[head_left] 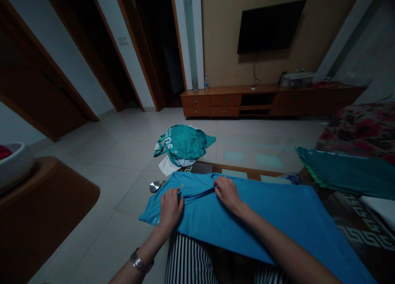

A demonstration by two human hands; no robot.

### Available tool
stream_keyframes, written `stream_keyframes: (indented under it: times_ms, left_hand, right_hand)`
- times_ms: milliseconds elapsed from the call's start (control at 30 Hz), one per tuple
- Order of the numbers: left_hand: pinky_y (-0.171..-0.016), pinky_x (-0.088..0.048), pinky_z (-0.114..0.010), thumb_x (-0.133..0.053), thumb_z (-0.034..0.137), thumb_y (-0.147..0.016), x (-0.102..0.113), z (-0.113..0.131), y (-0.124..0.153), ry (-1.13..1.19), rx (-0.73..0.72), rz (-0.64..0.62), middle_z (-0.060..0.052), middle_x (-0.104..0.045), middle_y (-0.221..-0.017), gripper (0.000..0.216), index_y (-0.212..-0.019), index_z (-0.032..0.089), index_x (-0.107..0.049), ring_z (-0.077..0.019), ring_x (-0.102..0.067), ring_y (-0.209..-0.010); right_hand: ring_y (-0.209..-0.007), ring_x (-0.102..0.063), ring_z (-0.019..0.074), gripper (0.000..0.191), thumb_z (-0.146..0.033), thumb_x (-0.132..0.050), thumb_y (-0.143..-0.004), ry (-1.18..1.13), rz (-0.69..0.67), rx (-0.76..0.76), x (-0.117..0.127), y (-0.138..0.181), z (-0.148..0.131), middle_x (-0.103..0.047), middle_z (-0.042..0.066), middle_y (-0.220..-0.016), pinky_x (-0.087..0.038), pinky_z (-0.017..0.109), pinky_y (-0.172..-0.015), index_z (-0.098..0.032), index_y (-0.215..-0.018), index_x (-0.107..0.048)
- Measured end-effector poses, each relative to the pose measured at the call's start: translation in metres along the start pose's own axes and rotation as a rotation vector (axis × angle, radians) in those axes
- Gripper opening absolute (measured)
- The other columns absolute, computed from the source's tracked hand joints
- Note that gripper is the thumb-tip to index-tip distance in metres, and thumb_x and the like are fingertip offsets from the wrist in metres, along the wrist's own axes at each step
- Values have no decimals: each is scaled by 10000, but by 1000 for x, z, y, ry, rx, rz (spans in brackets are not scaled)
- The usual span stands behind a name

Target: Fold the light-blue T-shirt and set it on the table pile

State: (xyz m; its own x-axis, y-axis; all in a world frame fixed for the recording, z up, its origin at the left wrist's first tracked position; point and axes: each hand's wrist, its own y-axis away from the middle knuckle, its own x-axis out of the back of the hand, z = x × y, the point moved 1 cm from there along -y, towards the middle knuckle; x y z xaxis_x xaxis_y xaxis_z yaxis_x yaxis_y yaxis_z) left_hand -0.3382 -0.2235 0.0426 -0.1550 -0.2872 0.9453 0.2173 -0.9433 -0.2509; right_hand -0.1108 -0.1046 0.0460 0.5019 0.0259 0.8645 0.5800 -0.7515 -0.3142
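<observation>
A blue T-shirt lies spread over a glass table in front of me and drapes toward my lap. My left hand rests on the shirt near its collar and left shoulder, fingers curled into the cloth. My right hand pinches the collar edge a little to the right. A bracelet sits on my left wrist.
A pile of teal and white clothes lies at the table's far end. A folded teal garment rests at the right beside a floral sofa. A brown side table with a white bowl stands left. A TV cabinet lines the far wall.
</observation>
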Motion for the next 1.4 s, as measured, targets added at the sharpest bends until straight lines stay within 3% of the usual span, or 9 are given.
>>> stream_keyframes:
  times_ms: [100,267,433,700,900,1067,1167,1300,1400]
  left_hand:
    - [-884,-371,-430,-470,350,-902,0,3,2,-25,13,-4,-127,-617,-1061,352,-1190,149,-495,-283,-547,-1032]
    - [-882,-356,-418,-446,186,-860,10,6,-5,-36,42,-5,-105,-650,-985,360,-1216,137,-474,-264,-585,-984]
    - [-861,-357,-394,-451,221,-869,26,6,-2,-37,39,48,-91,-669,-961,277,-1140,184,-500,-249,-606,-962]
    - [-763,-354,-351,-459,283,-896,22,-2,8,33,44,-215,-58,-695,-934,161,-875,209,-600,-231,-620,-895]
    - [-796,-413,-354,-412,261,-911,18,-19,-51,-19,198,-22,-129,-664,-997,248,-944,147,-630,-261,-604,-952]
    - [-989,-369,-424,-404,128,-873,-4,9,-78,12,11,27,-164,-573,-1260,367,-1193,142,-583,-275,-499,-1186]
    - [-988,-354,-491,-383,110,-874,-15,18,-77,-43,61,36,-195,-471,-1369,429,-1274,149,-531,-312,-426,-1251]
    - [-884,-403,-470,-413,201,-893,-19,4,-79,-146,274,98,-206,-532,-1203,396,-1270,114,-498,-333,-486,-1117]
    - [-842,-406,-445,-427,250,-897,-20,-6,-85,-182,319,113,-180,-568,-1073,339,-1182,100,-533,-334,-511,-1052]
  right_hand:
    - [-904,-535,215,105,-126,-525,-844,-12,-2,-13,-5,3,1,-632,59,-922,-331,322,-781,-203,-872,-589]
    - [-903,-540,202,100,-123,-523,-845,-56,43,-17,-4,-2,-5,-631,45,-918,-339,312,-789,-198,-874,-583]
    - [-888,-539,199,99,-127,-532,-843,-41,25,-19,-6,-2,-4,-630,46,-911,-338,308,-772,-202,-869,-592]
    - [-912,-556,214,124,-138,-545,-852,-8,-90,7,-8,9,5,-647,63,-942,-352,311,-760,-216,-857,-641]
    - [-924,-565,205,272,-33,-469,-827,-54,-3,-94,10,-7,12,-641,69,-963,-388,305,-816,-198,-933,-657]
    - [-986,-539,211,339,-19,-448,-830,-95,38,-53,3,-30,11,-641,89,-1037,-394,311,-860,-191,-1035,-656]
    - [-1050,-506,220,356,-43,-477,-836,-79,49,-34,-7,-42,17,-626,99,-1096,-386,317,-881,-199,-1108,-644]
    - [-1062,-502,213,347,-62,-581,-778,-119,-34,-47,-20,-60,32,-627,82,-1100,-383,314,-882,-211,-1081,-661]
    - [-1007,-528,194,248,-76,-598,-769,-188,-68,-50,-31,-70,42,-656,50,-1021,-384,302,-866,-215,-951,-692]
